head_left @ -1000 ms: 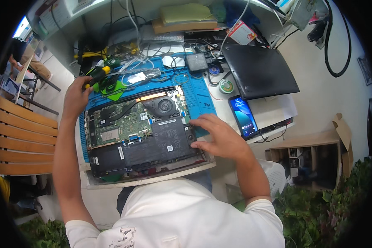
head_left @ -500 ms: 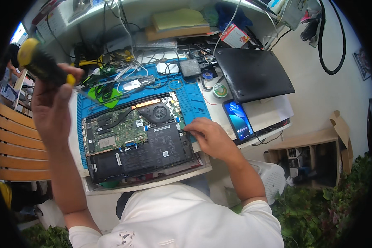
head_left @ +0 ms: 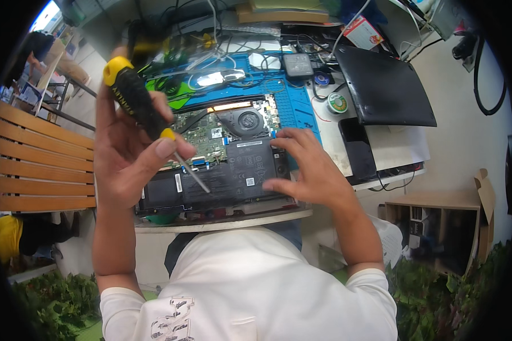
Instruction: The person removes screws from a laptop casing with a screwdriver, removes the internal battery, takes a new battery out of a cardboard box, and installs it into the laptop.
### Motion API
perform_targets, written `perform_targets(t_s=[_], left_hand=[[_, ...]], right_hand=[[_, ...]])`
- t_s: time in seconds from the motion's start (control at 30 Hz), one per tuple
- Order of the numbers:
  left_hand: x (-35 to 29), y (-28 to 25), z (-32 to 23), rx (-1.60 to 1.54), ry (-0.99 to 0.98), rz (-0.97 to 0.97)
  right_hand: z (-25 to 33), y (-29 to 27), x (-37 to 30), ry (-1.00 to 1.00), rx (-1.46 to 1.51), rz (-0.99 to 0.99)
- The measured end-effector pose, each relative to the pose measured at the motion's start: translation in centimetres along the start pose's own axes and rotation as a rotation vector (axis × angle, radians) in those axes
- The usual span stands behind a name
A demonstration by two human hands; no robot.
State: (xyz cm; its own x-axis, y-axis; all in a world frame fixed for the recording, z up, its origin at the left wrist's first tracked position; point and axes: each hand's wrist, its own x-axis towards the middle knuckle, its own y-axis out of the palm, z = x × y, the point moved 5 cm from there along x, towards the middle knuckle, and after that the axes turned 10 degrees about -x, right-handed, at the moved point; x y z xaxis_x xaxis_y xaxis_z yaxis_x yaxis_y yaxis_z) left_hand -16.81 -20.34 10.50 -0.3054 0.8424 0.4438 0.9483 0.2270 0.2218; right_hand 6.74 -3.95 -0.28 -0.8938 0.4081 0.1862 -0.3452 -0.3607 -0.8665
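Observation:
My left hand [head_left: 125,142] is closed around a black and yellow screwdriver [head_left: 136,99], held up over the left part of an opened laptop. Its metal shaft slants down to the right, the tip above the black battery [head_left: 243,170]; whether they touch I cannot tell. At the battery's right side is my right hand [head_left: 313,170], thumb and fingers apart, with nothing seen between them. Beyond the battery lie the green circuit board [head_left: 207,136] and a round fan [head_left: 249,120]. My left hand hides the laptop's left portion.
Under the laptop is a blue work mat [head_left: 298,113], with tangled cables behind. To the right are a solder spool [head_left: 337,102], a dark phone [head_left: 357,148] and a closed black laptop [head_left: 387,88]. A slatted wooden bench [head_left: 45,159] stands at left.
My left hand has brought the screwdriver right and down over the laptop. My right hand's fingers have spread apart. The phone's screen has gone dark, and the whole view has shifted.

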Motion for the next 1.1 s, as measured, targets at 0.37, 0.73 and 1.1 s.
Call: perform_targets(t_s=[0.37, 0.73, 1.1], left_hand=[[-7.5, -5.8, -2.7, 0.062, -0.195, -0.326], [-16.3, -4.5, 3.4, -0.089, -1.008, -0.059], [-17.0, -4.4, 4.4, -0.477, -1.023, -0.184]], right_hand=[[3.5, -0.4, 1.6, 0.1, -0.247, 0.228], [3.6, 0.3, 1.7, 0.063, -0.133, 0.135], [3.8, 1.0, 0.1, 0.12, -0.01, 0.021]])
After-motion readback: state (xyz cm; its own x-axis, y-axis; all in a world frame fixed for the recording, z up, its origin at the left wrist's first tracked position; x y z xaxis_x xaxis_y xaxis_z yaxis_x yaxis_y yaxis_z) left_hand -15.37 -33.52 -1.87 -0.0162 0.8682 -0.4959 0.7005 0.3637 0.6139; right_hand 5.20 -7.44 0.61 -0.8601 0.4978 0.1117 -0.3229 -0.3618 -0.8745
